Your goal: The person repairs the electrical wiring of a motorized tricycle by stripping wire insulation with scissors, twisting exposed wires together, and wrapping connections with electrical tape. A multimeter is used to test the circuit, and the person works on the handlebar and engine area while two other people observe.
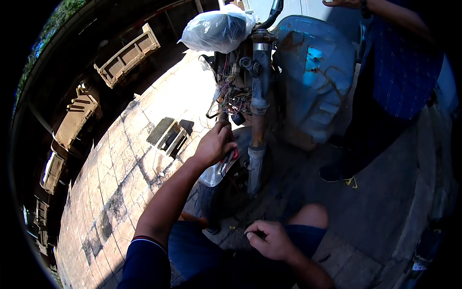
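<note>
My left hand (pixel 215 144) reaches forward beside the front fork (pixel 258 111) of a partly stripped scooter. It is closed on a red-handled tool (pixel 234 154) that looks like pliers; the tool's far end is hidden. Just above this hand hangs a tangled bundle of wires (pixel 236 96). Below it are the silvery front mudguard (pixel 211 176) and the dark front wheel (pixel 207 200). My right hand (pixel 272 239) is held low, over my bent legs. Its fingers are curled together, and whatever they may hold cannot be made out.
A clear plastic bag (pixel 219 29) covers the scooter's top. Right of the fork stands a worn blue front panel (pixel 313 82), with another person (pixel 399 72) close beside it. A small stool-like frame (pixel 168 136) sits on sunlit paving (pixel 115 164). Brown metal boxes (pixel 127 55) line the left.
</note>
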